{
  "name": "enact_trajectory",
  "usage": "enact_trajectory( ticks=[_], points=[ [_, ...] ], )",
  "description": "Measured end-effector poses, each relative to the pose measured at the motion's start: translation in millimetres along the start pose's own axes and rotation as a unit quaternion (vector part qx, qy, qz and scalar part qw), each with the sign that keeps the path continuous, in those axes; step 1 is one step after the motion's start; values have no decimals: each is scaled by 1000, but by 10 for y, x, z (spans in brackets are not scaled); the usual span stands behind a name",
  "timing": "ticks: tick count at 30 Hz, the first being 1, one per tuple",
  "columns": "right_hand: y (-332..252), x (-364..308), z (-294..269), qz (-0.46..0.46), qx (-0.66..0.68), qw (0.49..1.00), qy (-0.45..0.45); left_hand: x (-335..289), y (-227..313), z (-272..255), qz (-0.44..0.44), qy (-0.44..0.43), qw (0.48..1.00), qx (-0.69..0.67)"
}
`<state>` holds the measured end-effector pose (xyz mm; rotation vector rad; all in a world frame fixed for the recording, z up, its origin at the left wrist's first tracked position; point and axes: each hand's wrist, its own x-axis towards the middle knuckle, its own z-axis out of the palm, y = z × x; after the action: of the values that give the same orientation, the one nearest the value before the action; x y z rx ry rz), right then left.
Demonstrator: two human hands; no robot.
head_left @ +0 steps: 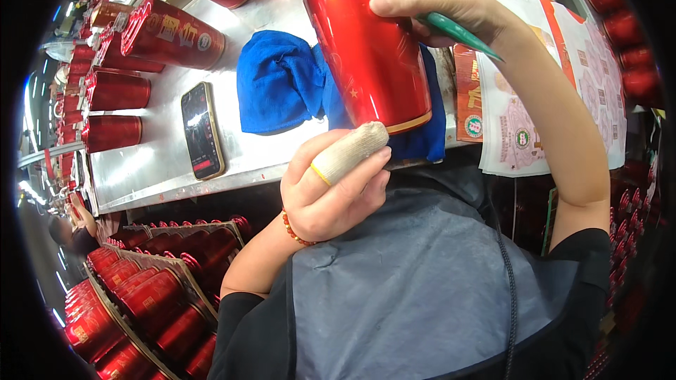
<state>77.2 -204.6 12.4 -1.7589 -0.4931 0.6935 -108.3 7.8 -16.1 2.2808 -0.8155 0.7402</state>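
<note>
Well — left hand (336,186) (loosely curled) by red canister (370,42).

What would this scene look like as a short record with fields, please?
Left hand: fingers curled at the near end of a red can, one wearing a fabric cover
Right hand: thumb on the can's side, green tool in the fingers
Blue cloth: bunched beside the can, on the metal table
Phone: left of the cloth
Other cans: table's left side
Printed sheets: table's right side
</note>
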Motion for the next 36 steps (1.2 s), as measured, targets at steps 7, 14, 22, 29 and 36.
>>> enact_trajectory(
  ticks=[7,14,22,29,36],
  points=[
    [-527,-203,223,46,-133,988,69,73,45,18,-21,23,999,-37],
    [-1,-332,-24,63,62,996,-9,-33,-100,227,-284,60,933,-212],
    [-43,-313,189,-14,109,994,12,2,-65,300,-355,66,892,-272],
    [-62,-313,213,-19,100,995,25,32,-75,301,-348,61,898,-263],
    [-38,-293,226,-36,100,994,27,37,-73,314,-355,61,895,-263]
  ],
)
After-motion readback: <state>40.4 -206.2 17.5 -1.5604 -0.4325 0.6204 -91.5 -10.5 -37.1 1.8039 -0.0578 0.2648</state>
